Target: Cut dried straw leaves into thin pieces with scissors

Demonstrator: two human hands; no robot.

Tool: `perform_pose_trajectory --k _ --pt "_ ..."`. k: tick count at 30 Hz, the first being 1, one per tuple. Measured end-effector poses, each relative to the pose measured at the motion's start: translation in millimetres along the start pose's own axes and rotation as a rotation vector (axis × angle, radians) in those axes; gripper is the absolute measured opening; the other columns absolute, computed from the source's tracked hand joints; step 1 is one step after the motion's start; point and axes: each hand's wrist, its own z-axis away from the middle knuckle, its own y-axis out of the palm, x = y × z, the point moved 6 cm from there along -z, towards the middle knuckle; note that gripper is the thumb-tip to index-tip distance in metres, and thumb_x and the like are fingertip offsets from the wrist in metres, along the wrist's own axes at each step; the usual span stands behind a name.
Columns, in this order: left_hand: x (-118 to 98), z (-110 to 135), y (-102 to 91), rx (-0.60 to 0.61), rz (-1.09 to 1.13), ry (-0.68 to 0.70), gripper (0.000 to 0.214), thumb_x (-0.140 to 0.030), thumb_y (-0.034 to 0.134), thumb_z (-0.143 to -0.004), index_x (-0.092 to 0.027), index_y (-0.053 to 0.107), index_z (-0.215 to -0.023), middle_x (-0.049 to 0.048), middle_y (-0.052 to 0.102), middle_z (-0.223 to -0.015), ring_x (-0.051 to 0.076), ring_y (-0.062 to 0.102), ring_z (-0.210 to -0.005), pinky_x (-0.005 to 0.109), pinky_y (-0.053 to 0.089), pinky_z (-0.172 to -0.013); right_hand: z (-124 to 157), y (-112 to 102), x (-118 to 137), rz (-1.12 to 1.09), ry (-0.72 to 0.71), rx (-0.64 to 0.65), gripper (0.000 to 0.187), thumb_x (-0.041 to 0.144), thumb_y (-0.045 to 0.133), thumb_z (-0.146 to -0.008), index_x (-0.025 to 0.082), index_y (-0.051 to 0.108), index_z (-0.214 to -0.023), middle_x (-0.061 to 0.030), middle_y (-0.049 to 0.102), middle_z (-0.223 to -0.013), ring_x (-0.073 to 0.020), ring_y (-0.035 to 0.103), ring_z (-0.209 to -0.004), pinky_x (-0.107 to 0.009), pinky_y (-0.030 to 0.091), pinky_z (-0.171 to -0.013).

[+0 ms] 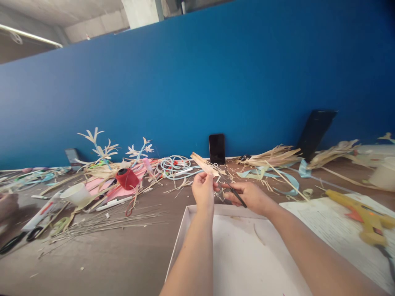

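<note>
My left hand (203, 191) is closed, pinching a pale tan strip of dried husk (202, 163) that slants up and to the left from the fingers. Just right of it, my right hand (247, 197) grips a slim dark tool (238, 196); its thin tip reaches up to the strip's lower end. Whether the tool is tweezers or narrow scissors I cannot tell. Both hands hover above the far edge of a shallow white box lid (240, 250).
A phone (217, 149) leans on the blue partition (197, 82). Husk bundles (271, 157) and a yellow glue gun (367, 218) are at right. Left lie red thread (127, 179), a white cup (75, 194), thin wires (117, 222), black-handled scissors (14, 242) and another person's hand (8, 207).
</note>
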Motion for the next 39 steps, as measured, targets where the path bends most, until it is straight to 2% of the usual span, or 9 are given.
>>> perform_pose_trajectory --k 5,13,17,21,25,29,34,39 --pt "-3 0 -1.8 -0.03 -0.032 -0.013 0.025 -0.033 0.06 -0.068 -0.013 0.056 -0.082 -0.0002 0.059 -0.065 0.004 0.044 -0.041 0.016 0.034 -0.037 -3 2 -9 -0.062 0.041 0.024 0.063 0.047 0.071 -0.062 0.015 0.061 -0.115 -0.0006 0.062 -0.068 -0.0133 0.051 -0.06 -0.025 0.043 -0.058" --pt "-5 2 -3.1 -0.026 -0.062 0.012 0.023 -0.033 0.06 -0.07 -0.014 0.057 -0.081 -0.0031 0.054 -0.059 0.003 0.04 -0.04 0.016 0.029 -0.037 2 -4 -3 0.098 0.009 0.047 0.056 0.044 0.071 -0.062 0.018 0.065 -0.111 -0.0023 0.067 -0.082 -0.0197 0.057 -0.076 -0.026 0.045 -0.065" --pt "-4 2 0.5 0.025 -0.058 0.02 0.024 -0.035 0.06 -0.07 -0.014 0.057 -0.081 -0.0027 0.054 -0.06 0.004 0.04 -0.042 0.016 0.029 -0.037 2 -2 0 0.089 0.011 0.061 0.058 0.045 0.07 -0.062 0.016 0.064 -0.112 -0.0011 0.065 -0.074 -0.0177 0.055 -0.068 -0.026 0.044 -0.06" --pt "-1 3 3.5 0.074 -0.09 0.018 0.026 -0.037 0.06 -0.07 -0.014 0.059 -0.081 -0.0026 0.054 -0.06 0.004 0.038 -0.041 0.016 0.028 -0.037 0 0 -4 0.034 -0.02 0.071 0.056 0.044 0.07 -0.063 0.015 0.064 -0.11 0.0017 0.057 -0.062 -0.012 0.047 -0.056 -0.023 0.038 -0.052" --pt "-2 4 6.2 0.133 -0.184 0.075 0.027 -0.038 0.06 -0.069 -0.014 0.063 -0.082 -0.0012 0.057 -0.06 0.006 0.044 -0.046 0.018 0.034 -0.043 -1 -1 -8 -0.022 -0.014 0.064 0.056 0.044 0.07 -0.063 0.015 0.064 -0.11 0.0026 0.053 -0.058 -0.0102 0.041 -0.053 -0.022 0.034 -0.048" --pt "-5 7 9.0 0.181 -0.273 0.116 0.028 -0.038 0.061 -0.068 -0.015 0.067 -0.082 0.0005 0.059 -0.06 0.009 0.05 -0.052 0.02 0.039 -0.05 1 -5 -2 -0.049 -0.039 0.047 0.052 0.047 0.068 -0.065 0.013 0.065 -0.104 0.0013 0.053 -0.06 -0.0107 0.043 -0.054 -0.023 0.036 -0.05" --pt "-5 12 13.2 0.221 -0.292 0.077 0.026 -0.037 0.062 -0.067 -0.015 0.069 -0.079 0.0006 0.059 -0.056 0.01 0.049 -0.049 0.02 0.038 -0.048 5 -10 8 -0.037 -0.085 0.006 0.04 0.047 0.066 -0.069 0.013 0.067 -0.091 -0.0004 0.055 -0.06 -0.0128 0.049 -0.056 -0.025 0.04 -0.054" --pt "-7 10 12.1 0.205 -0.293 0.098 0.027 -0.036 0.061 -0.068 -0.015 0.069 -0.083 0.0 0.058 -0.055 0.009 0.048 -0.049 0.02 0.038 -0.048 5 -14 4 -0.052 -0.028 -0.012 0.05 0.048 0.064 -0.07 0.013 0.063 -0.106 -0.001 0.058 -0.061 -0.0132 0.052 -0.057 -0.026 0.042 -0.056"
